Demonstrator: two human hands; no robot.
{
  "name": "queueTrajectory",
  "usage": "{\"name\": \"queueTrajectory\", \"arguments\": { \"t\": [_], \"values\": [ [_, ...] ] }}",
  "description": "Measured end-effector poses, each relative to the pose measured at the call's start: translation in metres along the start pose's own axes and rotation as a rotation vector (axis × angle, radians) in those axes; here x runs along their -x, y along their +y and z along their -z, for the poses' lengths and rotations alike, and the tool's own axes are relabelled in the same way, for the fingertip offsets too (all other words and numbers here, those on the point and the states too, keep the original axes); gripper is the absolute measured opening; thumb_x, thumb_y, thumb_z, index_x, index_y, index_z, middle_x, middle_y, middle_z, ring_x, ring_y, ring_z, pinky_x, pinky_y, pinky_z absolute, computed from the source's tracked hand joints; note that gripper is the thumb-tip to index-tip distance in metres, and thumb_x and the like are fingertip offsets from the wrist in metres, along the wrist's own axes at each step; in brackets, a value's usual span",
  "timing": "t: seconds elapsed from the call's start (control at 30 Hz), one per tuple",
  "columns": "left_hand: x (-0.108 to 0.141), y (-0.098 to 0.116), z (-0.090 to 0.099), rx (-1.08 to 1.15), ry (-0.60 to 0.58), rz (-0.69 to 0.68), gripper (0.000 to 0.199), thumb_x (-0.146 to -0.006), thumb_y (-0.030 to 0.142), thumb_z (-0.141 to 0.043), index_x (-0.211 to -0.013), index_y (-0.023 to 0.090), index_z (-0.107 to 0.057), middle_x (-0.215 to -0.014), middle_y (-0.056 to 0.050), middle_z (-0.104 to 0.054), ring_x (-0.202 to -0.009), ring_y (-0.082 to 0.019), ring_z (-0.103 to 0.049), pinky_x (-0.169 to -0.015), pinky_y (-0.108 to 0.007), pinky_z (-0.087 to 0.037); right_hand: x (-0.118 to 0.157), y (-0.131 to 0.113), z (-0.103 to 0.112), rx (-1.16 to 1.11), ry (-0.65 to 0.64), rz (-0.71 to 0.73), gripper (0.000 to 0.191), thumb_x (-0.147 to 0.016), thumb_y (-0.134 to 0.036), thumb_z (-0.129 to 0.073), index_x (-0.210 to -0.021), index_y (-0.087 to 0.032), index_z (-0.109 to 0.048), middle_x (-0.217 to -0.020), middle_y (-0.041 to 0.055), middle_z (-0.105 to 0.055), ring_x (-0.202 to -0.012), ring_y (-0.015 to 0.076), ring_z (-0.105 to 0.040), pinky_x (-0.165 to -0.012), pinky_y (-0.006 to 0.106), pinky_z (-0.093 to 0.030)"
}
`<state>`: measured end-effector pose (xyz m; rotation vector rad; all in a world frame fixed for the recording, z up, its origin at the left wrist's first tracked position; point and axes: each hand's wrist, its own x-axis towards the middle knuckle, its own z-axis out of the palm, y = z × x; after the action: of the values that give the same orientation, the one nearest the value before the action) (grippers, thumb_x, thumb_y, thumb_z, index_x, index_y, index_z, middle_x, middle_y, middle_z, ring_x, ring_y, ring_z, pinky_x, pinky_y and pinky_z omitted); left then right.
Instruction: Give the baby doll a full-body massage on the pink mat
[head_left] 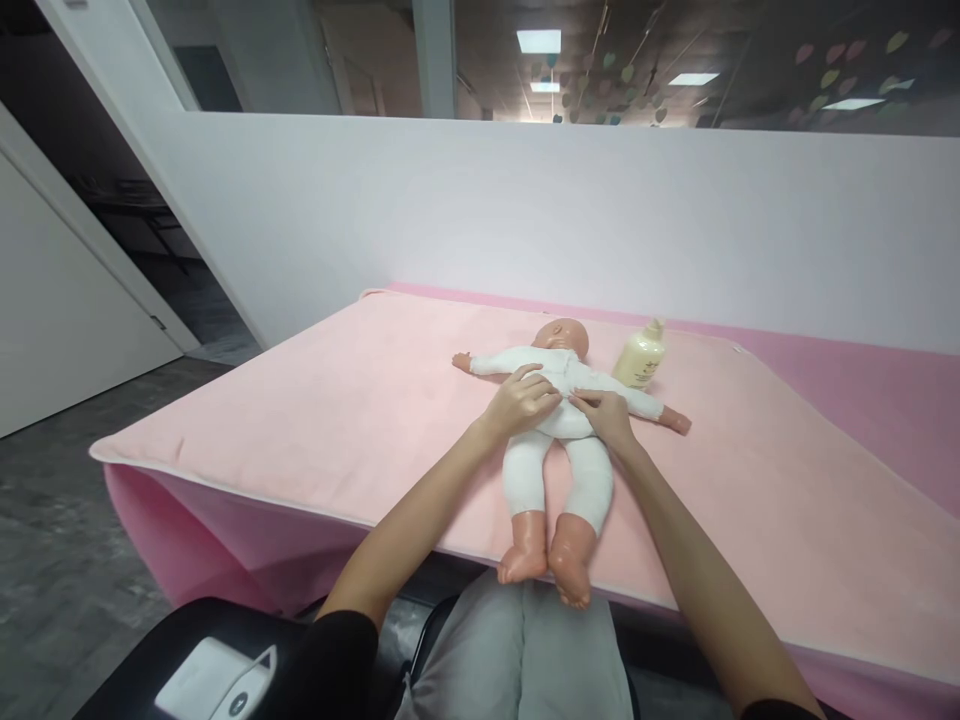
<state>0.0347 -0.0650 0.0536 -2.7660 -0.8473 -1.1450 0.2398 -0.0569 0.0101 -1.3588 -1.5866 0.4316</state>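
Your left hand and right hand have fingertips drawn close at the white cloth suit; a secure pinch can't be told. Beneath it lies the glossy plastic doll, probably stiff, slippery at bare feet; steady its clothed torso.

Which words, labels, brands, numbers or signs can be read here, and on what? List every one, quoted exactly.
None can be read with certainty.
Pale yellow bottle: a few dark marks on its front, too small and blurred to read.
White device on the black chair: a round dark emblem, unreadable.
Doll's white suit: no lettering shows.
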Motion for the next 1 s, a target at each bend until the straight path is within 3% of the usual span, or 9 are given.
{"name": "queueTrajectory", "arguments": {
  "t": [0.07,0.2,0.27,0.43,0.53,0.7,0.77,0.9,1.0],
  "values": [
    [-0.002,0.001,-0.001,0.017,0.112,0.007,0.029,-0.094,0.026,-0.043,-0.086,0.026,-0.070,-0.094,-0.005,-0.072,-0.094,-0.017,-0.065,-0.106,-0.046,-0.042,0.001,0.000,0.000,-0.003,-0.007,0.024,0.016,-0.072,-0.033,-0.070,-0.080,-0.022,-0.077,-0.090,0.0059,-0.076,-0.093,0.0293,-0.071,-0.092,0.048,-0.052],
    [-0.007,-0.006,-0.015,0.076,0.322,0.186,0.025,-0.095,0.028,-0.045,-0.103,0.024,-0.069,-0.106,-0.008,-0.071,-0.108,-0.021,-0.062,-0.103,-0.045,-0.044,0.002,-0.001,-0.001,0.007,-0.012,0.052,0.014,-0.074,-0.031,-0.068,-0.078,-0.022,-0.077,-0.089,0.0064,-0.076,-0.091,0.0290,-0.071,-0.090,0.046,-0.053],
    [-0.009,-0.013,-0.025,0.131,0.275,0.273,0.027,-0.091,0.029,-0.054,-0.115,0.023,-0.065,-0.118,-0.009,-0.068,-0.117,-0.023,-0.058,-0.105,-0.045,-0.043,0.001,-0.001,-0.002,0.019,-0.005,0.048,0.013,-0.074,-0.032,-0.068,-0.077,-0.022,-0.077,-0.089,0.0066,-0.076,-0.092,0.0295,-0.071,-0.090,0.047,-0.053],
    [-0.011,-0.027,-0.039,0.185,-0.089,0.407,0.040,-0.082,0.027,-0.066,-0.122,0.021,-0.064,-0.130,-0.009,-0.063,-0.130,-0.029,-0.051,-0.112,-0.048,-0.036,0.002,-0.003,-0.004,0.128,-0.055,0.111,0.018,-0.080,-0.031,-0.060,-0.078,-0.021,-0.075,-0.093,0.0092,-0.075,-0.094,0.0288,-0.069,-0.091,0.045,-0.051],
    [-0.012,-0.031,-0.040,0.187,-0.094,0.479,0.035,-0.084,0.033,-0.064,-0.116,0.019,-0.069,-0.125,-0.011,-0.066,-0.121,-0.029,-0.059,-0.105,-0.044,-0.043,0.004,-0.006,-0.004,0.161,-0.046,0.160,0.023,-0.085,-0.029,-0.051,-0.088,-0.020,-0.072,-0.098,0.0103,-0.074,-0.096,0.0265,-0.067,-0.093,0.043,-0.049],
    [-0.011,-0.033,-0.042,0.216,-0.063,0.542,0.028,-0.084,0.032,-0.066,-0.108,0.019,-0.073,-0.120,-0.011,-0.069,-0.114,-0.030,-0.063,-0.100,-0.043,-0.047,0.003,-0.014,0.000,0.066,0.284,0.212,0.037,-0.090,-0.033,-0.046,-0.121,-0.019,-0.059,-0.122,0.0114,-0.065,-0.113,0.0235,-0.060,-0.103,0.042,-0.044],
    [-0.012,-0.033,-0.041,0.210,-0.068,0.530,0.025,-0.085,0.031,-0.065,-0.105,0.020,-0.074,-0.120,-0.011,-0.069,-0.113,-0.031,-0.064,-0.099,-0.043,-0.047,0.000,-0.014,0.000,0.065,0.340,0.234,0.041,-0.089,-0.033,-0.047,-0.127,-0.019,-0.055,-0.129,0.0119,-0.061,-0.119,0.0230,-0.057,-0.106,0.042,-0.041],
    [-0.016,-0.026,-0.035,0.144,-0.140,0.437,0.019,-0.087,0.026,-0.062,-0.101,0.021,-0.075,-0.110,-0.011,-0.072,-0.116,-0.029,-0.062,-0.093,-0.039,-0.049,-0.011,-0.006,-0.007,0.120,0.118,0.153,0.036,-0.081,-0.029,-0.060,-0.114,-0.017,-0.065,-0.120,0.0124,-0.067,-0.115,0.0258,-0.060,-0.102,0.043,-0.045],
    [-0.018,-0.013,-0.031,-0.064,-0.199,0.344,0.020,-0.090,0.022,-0.055,-0.088,0.017,-0.074,-0.092,-0.015,-0.073,-0.097,-0.029,-0.068,-0.084,-0.039,-0.050,-0.019,-0.001,-0.010,0.198,-0.019,0.086,0.022,-0.079,-0.027,-0.063,-0.095,-0.016,-0.072,-0.103,0.0116,-0.073,-0.100,0.0264,-0.066,-0.096,0.042,-0.048]
  ]
}}
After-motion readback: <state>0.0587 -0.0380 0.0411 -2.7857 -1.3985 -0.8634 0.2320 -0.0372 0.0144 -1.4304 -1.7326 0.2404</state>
